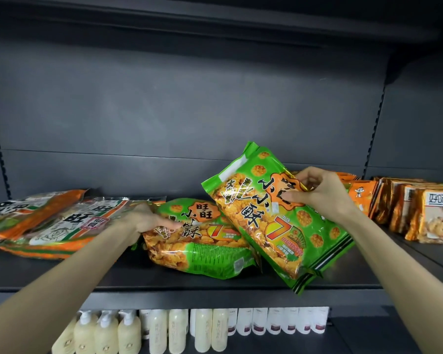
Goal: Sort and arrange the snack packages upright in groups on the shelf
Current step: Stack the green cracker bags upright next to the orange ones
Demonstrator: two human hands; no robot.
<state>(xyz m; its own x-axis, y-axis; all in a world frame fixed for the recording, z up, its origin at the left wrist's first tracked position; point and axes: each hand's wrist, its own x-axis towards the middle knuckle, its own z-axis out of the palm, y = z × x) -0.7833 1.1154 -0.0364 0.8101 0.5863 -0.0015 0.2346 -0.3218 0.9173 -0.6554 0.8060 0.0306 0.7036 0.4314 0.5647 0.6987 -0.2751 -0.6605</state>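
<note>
The right hand [320,192] pinched a tilted green bag [279,226], seemingly light, slippery and crushable, by its upper edge; the left hand [143,221] gripped the flat green bag [205,244].

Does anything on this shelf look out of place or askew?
Yes. The orange-and-white cracker bags lie flat in a heap at left, and a green snack bag lies flat, gripped by the left hand. The right hand holds a second green bag tilted, its lower corner overhanging the shelf edge. No spills or tears show.

Green-and-orange snack bags [279,215] — dark grey shelf [189,279] — cream bottles [128,333].
</note>
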